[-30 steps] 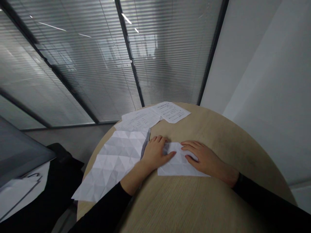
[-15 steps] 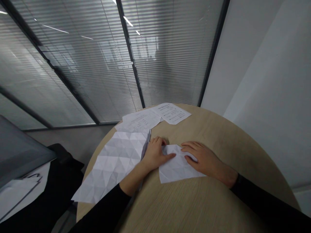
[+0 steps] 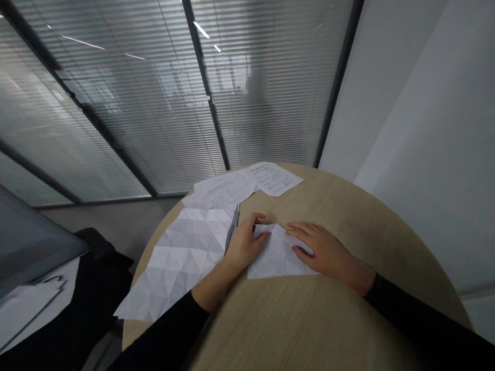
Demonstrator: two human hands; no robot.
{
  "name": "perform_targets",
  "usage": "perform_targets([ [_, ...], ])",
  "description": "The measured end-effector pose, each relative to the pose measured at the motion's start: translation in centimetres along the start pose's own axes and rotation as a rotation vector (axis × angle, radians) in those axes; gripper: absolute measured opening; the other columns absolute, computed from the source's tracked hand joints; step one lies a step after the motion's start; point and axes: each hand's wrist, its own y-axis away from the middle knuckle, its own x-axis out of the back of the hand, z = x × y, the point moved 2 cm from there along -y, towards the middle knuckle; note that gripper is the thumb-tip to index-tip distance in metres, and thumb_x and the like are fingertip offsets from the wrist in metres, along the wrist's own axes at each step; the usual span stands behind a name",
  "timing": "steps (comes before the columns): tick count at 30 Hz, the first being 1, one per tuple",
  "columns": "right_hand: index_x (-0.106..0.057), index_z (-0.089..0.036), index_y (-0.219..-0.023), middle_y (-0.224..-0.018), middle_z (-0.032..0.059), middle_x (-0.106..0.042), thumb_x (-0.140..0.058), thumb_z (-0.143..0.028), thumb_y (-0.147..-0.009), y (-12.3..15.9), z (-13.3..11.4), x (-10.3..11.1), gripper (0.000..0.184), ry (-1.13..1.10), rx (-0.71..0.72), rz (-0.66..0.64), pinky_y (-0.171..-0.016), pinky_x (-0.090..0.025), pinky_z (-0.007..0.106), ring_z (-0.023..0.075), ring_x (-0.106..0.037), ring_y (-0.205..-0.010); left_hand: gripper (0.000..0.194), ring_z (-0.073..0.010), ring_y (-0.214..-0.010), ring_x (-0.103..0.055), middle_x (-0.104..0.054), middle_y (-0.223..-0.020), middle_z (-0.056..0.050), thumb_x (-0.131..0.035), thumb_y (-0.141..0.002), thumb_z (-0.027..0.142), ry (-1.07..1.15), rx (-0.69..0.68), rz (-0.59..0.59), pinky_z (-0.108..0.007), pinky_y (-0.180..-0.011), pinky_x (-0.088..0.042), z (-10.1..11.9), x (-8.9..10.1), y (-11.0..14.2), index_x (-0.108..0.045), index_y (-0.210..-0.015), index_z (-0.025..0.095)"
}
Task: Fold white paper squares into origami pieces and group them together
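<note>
- On the tabletop (image 3: pixel 290 324), directly before me, lies the small creased sheet (image 3: pixel 281 262); its straight near edge runs along 6 o'clock.
- Left hand (image 3: pixel 244 243): at the sheet's 10 o'clock, fingers half curled, thumb laid over the paper. I cannot tell whether the fingertips grip the edge or merely touch it.
- Right hand (image 3: pixel 327 253): at 2 to 3 o'clock, palm down, fingers loosely spread and extended over the sheet; nothing is pinched.
- Adjacent items: the larger creased sheet (image 3: pixel 181 252) at 9 o'clock, beside my left forearm; the printed pages (image 3: pixel 226 189) at 11 o'clock, farther off.
- Handling, as judged: very light, thin and limp, stiffened slightly by its folds. It should slide readily on the smooth surface and lift if released suddenly.
- Fragility: creases are likely weak lines; a sharp pull could tear them, and heavy palm pressure could flatten the raised facets.
- Grip points: hold the 10 o'clock edge between thumb and forefinger; steady the 3 o'clock side with flat fingertips. Avoid bunching the middle.
</note>
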Motion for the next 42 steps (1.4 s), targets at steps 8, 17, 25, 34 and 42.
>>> perform_targets([
  [8, -0.072, -0.028, -0.153, -0.159, 0.0102, -0.075, -0.064, -0.026, -0.11, 0.0, 0.0, 0.0, 0.044, 0.006, 0.04, -0.015, -0.123, -0.057, 0.06, 0.0326, -0.07, -0.144, 0.018, -0.0269, -0.112, -0.08, -0.083, -0.118, -0.008, -0.071, -0.103, 0.015, -0.142, -0.257, -0.146, -0.048, -0.103, -0.066, 0.9, -0.5, 0.2, -0.076, -0.118, 0.023],
  [17, -0.073, -0.03, -0.155, -0.154, 0.0116, -0.077, -0.066, -0.027, -0.109, 0.1, 0.1, 0.2, 0.048, 0.025, 0.021, 0.015, -0.123, -0.057, 0.062, 0.0347, -0.071, -0.141, 0.064, -0.0331, -0.167, -0.054, -0.056, -0.179, -0.014, -0.062, -0.112, 0.033, -0.229, -0.451, -0.455, -0.062, -0.141, -0.041, 1.7, -0.1, 0.9, -0.053, -0.174, 0.025],
  [25, -0.08, -0.03, -0.146, -0.149, 0.0108, -0.079, -0.066, -0.026, -0.11, 0.4, 0.4, -0.2, 0.038, 0.051, 0.046, 0.018, -0.118, -0.058, 0.059, 0.0336, -0.072, -0.135, 0.061, -0.0235, -0.18, -0.03, -0.04, -0.189, -0.008, -0.041, -0.121, 0.033, -0.22, -0.405, -0.527, -0.058, -0.149, -0.023, 0.8, -0.8, 1.0, -0.039, -0.182, 0.03],
  [34, -0.079, -0.035, -0.15, -0.143, 0.0081, -0.081, -0.061, -0.017, -0.111, 0.3, -0.1, -0.1, 0.046, -0.005, 0.152, -0.048, -0.113, -0.062, 0.055, 0.0299, -0.073, -0.131, 0.062, -0.0294, -0.175, -0.042, -0.043, -0.187, -0.012, -0.048, -0.121, 0.047, -0.291, -0.362, -0.47, -0.058, -0.145, -0.029, 1.1, -0.7, 0.9, -0.045, -0.179, 0.026],
  [42, -0.072, -0.035, -0.161, -0.162, 0.002, -0.075, -0.054, -0.006, -0.106, 0.3, -0.7, 0.1, 0.065, -0.086, 0.239, -0.109, -0.128, -0.057, 0.053, 0.0258, -0.071, -0.147, 0.065, -0.0262, -0.181, -0.026, -0.03, -0.193, -0.008, -0.037, -0.125, 0.048, -0.307, -0.381, -0.527, -0.055, -0.149, -0.015, 0.1, -0.7, 0.9, -0.029, -0.186, 0.03],
])
